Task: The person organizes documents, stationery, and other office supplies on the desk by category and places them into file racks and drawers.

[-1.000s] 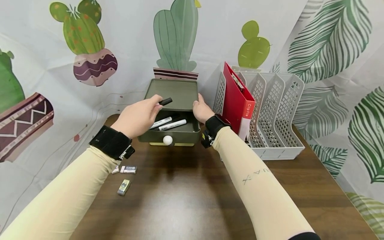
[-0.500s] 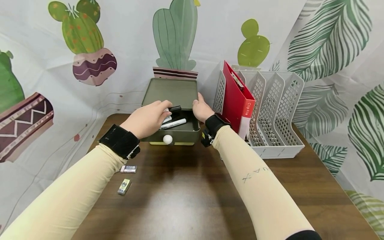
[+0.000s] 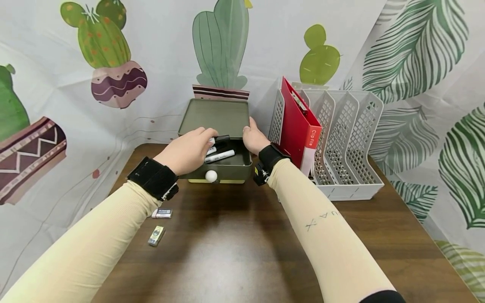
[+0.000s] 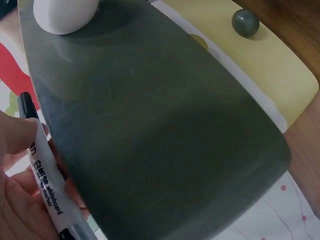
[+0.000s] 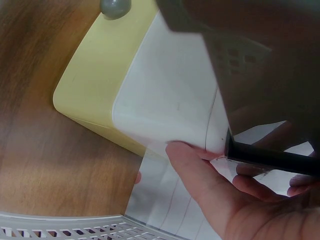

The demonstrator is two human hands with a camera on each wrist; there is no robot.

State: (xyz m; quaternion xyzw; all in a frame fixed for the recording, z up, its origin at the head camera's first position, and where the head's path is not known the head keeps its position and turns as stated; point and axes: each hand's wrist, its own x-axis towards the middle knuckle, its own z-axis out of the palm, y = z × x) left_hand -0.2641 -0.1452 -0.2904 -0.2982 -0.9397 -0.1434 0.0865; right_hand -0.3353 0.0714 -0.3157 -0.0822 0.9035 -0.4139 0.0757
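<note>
My left hand pinches a whiteboard marker with a black cap, just above the pulled-out drawer of a small dark green-topped drawer box. Inside that drawer lies a white marker, with another partly hidden behind my fingers. The drawer front carries a round white knob. My right hand rests against the box's right side; its thumb touches the white body in the right wrist view, and the other fingers lie along the side, partly hidden.
A grey file rack holding a red clip file stands close to my right hand. Two erasers, one white and blue and one yellowish, lie on the wooden table at the left. Behind is a printed cloth.
My left hand has moved right and slightly down with the marker, from the drawer's left edge to over its inside, then nearly stopped. My right hand stays at the box's side.
</note>
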